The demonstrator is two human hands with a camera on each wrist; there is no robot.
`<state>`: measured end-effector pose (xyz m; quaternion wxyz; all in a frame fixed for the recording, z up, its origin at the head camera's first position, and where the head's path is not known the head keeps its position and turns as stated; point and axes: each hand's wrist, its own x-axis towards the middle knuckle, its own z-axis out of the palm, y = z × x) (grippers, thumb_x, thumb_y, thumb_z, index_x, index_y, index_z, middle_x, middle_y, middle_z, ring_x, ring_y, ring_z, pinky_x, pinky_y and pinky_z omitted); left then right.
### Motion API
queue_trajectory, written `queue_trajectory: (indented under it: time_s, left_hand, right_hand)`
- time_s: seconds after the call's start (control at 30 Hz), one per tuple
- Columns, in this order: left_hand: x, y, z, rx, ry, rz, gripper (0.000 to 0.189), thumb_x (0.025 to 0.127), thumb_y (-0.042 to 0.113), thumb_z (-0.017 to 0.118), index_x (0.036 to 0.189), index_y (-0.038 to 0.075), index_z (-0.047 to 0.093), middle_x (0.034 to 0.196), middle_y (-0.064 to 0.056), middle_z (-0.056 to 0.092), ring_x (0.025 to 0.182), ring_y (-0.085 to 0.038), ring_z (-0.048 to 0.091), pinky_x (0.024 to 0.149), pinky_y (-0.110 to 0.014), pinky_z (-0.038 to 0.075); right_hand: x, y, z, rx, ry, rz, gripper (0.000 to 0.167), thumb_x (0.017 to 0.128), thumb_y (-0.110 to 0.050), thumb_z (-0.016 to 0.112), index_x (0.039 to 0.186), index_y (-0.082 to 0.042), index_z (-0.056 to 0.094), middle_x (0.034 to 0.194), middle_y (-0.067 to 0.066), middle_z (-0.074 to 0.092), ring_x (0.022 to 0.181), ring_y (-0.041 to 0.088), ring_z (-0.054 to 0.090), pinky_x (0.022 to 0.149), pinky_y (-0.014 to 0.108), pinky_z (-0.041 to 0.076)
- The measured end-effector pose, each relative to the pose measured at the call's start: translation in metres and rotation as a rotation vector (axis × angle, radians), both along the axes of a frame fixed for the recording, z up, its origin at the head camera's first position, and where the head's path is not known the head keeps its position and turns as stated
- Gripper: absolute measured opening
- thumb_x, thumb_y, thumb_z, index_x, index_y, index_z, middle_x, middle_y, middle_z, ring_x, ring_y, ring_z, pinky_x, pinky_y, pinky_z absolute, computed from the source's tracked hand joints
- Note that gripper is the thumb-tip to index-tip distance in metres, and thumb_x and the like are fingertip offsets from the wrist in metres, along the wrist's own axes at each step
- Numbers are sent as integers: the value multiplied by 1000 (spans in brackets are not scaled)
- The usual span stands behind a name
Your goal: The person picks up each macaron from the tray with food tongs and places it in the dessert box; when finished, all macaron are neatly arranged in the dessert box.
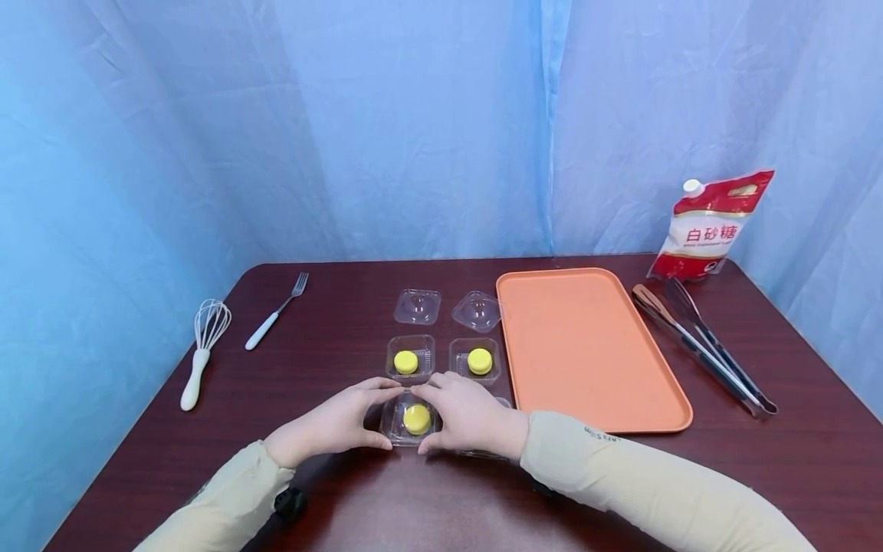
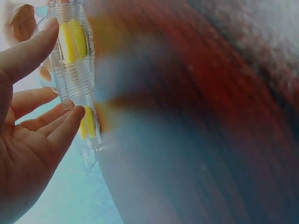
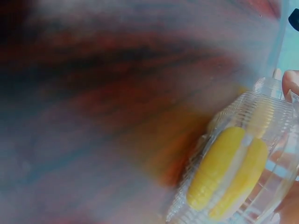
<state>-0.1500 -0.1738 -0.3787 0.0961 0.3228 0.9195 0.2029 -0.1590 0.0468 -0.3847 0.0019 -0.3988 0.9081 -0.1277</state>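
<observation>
A small clear plastic box [image 1: 395, 437] with a lid on it stands near the middle front of the table. Inside lies a yellow macaron [image 1: 417, 419], whose two shells and pale filling show in the right wrist view. My left hand [image 1: 345, 420] holds the box's left side, thumb at the front corner and fingers at the back. From the other side my right hand [image 1: 472, 414] grips it likewise, thumb in front. Just behind are two lidless boxes, a left one [image 1: 426, 343] and a right one [image 1: 491, 346], each with a yellow macaron.
Two clear lids, one left [image 1: 417, 307] and one right [image 1: 477, 310], lie farther back. Another clear container [image 1: 483, 454] is mostly hidden under my right forearm. An orange tray [image 1: 586, 345], tongs [image 1: 717, 356] and a sugar pouch [image 1: 704, 226] stand right; a fork [image 1: 277, 313] and whisk [image 1: 201, 353] left.
</observation>
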Motion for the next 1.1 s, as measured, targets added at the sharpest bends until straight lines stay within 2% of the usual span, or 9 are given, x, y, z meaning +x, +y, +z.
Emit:
queue_trajectory:
  time_s: [0.33, 0.57, 0.77, 1.1]
  left_hand:
    - [-1, -4, 5, 1, -10, 14, 72, 75, 26, 80, 134, -2, 51, 134, -17, 51, 121, -29, 52, 98, -45, 45]
    - [-6, -11, 13, 84, 88, 57, 53, 82, 23, 74, 128, 2, 57, 123, -11, 59, 113, -25, 57, 94, -43, 49]
    - [-12, -14, 17, 98, 147, 136, 50, 83, 22, 73, 126, 3, 58, 121, -10, 60, 111, -24, 58, 92, -42, 50]
    - [-33, -15, 17, 96, 252, 198, 45, 85, 20, 71, 125, 3, 59, 121, -12, 60, 112, -27, 58, 94, -45, 48]
  right_hand:
    - [1, 0, -2, 17, 9, -5, 78, 70, -53, 77, 129, -8, 57, 116, 5, 61, 102, 19, 58, 89, 33, 49]
    - [1, 1, -3, 24, 36, -8, 78, 69, -55, 77, 129, -9, 58, 114, 4, 62, 99, 19, 59, 88, 32, 49]
    - [1, 1, -3, 28, 33, -13, 77, 69, -55, 77, 128, -10, 58, 113, 4, 62, 99, 19, 58, 88, 33, 49]
    - [2, 1, 0, 23, 33, -6, 76, 69, -53, 77, 128, -9, 58, 112, 3, 62, 97, 18, 58, 87, 32, 49]
